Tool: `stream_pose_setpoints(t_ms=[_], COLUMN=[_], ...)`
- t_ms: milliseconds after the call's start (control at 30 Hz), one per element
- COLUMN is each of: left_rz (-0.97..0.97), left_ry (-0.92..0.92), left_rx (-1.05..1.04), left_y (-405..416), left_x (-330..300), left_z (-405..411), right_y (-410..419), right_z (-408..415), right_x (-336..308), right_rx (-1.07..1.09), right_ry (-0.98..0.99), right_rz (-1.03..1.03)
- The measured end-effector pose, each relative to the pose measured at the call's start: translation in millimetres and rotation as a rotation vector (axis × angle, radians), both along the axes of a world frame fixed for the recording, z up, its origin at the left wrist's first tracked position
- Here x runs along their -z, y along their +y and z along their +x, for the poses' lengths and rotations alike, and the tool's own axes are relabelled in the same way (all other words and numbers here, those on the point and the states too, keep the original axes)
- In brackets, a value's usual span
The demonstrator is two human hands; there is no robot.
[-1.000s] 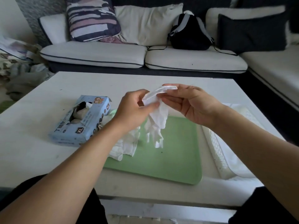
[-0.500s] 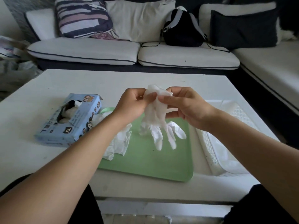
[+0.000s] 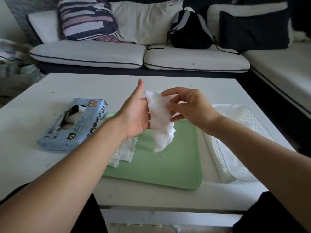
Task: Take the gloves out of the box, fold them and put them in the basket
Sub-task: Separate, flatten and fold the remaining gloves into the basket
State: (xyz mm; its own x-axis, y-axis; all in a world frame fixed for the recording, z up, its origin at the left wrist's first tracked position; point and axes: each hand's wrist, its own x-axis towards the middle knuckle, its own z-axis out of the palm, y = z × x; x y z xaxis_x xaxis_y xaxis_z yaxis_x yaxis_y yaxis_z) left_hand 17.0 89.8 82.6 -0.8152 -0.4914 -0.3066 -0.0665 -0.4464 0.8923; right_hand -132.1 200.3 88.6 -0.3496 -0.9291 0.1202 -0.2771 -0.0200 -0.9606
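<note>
A white glove (image 3: 161, 121) hangs bunched between my hands above the green mat (image 3: 159, 167). My left hand (image 3: 134, 116) is held flat with the thumb pointing up; its fingers lie behind the glove and are hidden. My right hand (image 3: 190, 108) curls its fingers onto the glove's right edge and holds it. More white gloves (image 3: 124, 152) lie crumpled on the mat's left edge, partly under my left forearm. The blue glove box (image 3: 74, 125) lies open to the left with gloves showing in its slot. The white perforated basket (image 3: 249, 120) stands to the right of the mat.
Everything sits on a white low table (image 3: 84, 84). Behind it is a white sofa with cushions (image 3: 87, 17) and a black backpack (image 3: 190, 31). Another sofa section (image 3: 286, 68) runs along the right. Clutter lies on the floor at the far left.
The glove, hanging with its fingers spread half a second ago, is now bunched and folded up. My left hand has opened flat with the thumb up, and my right hand has shifted onto the glove's right edge.
</note>
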Motion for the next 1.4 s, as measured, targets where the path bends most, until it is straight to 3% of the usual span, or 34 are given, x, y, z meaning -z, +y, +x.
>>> stream_pose_setpoints(t_ms=[67, 133, 267, 367, 533, 633, 700, 767, 867, 967, 1100, 1200, 1400], left_rz=[-0.115, -0.251, -0.284, -0.342, -0.435, -0.664, -0.867, -1.042, -1.186, -1.204, -1.334, -1.304, -1.214], left_ry=[0.009, 0.023, 0.015, -0.029, -0.238, -0.341, -0.242, -0.067, 0.132, 0.142, -0.231, -0.496, -0.679], left_rx=[0.13, 0.137, 0.026, -0.012, 0.124, -0.009, -0.184, -0.328, -0.397, -0.253, 0.214, 0.592, 0.836], left_y=[5, 12, 10, -2, -15, -18, -18, -19, -17, -15, -23, -16, 6], left_x=[-3, -3, -3, -10, -9, 8, 17, 15, -1, 2, 27, 49, 74], left_z=[1, 0, 1, 8, 19, 11, 2, -4, -6, 1, 12, 17, 18], right_y=[-3, -4, 5, 14, 8, 0, -7, -10, -1, 8, 10, 14, 22], right_z=[-5, -11, -19, -21, -21, -20, -21, -26, -25, -31, -35, -23, 2], right_x=[5, 3, -7, -14, -4, 11, 13, 6, -16, -12, 24, 48, 60], right_rx=[0.146, 0.153, -0.259, -0.31, -0.231, -0.107, 0.034, 0.145, 0.151, 0.072, -0.136, -0.389, -0.731], right_ry=[0.1, 0.079, -0.278, -0.338, -0.352, -0.246, -0.084, 0.086, 0.326, 0.433, 0.587, 0.829, 0.888], right_rz=[-0.004, 0.076, 0.202, 0.259, 0.355, 0.415, 0.287, 0.018, -0.292, -0.206, 0.227, 0.469, 0.748])
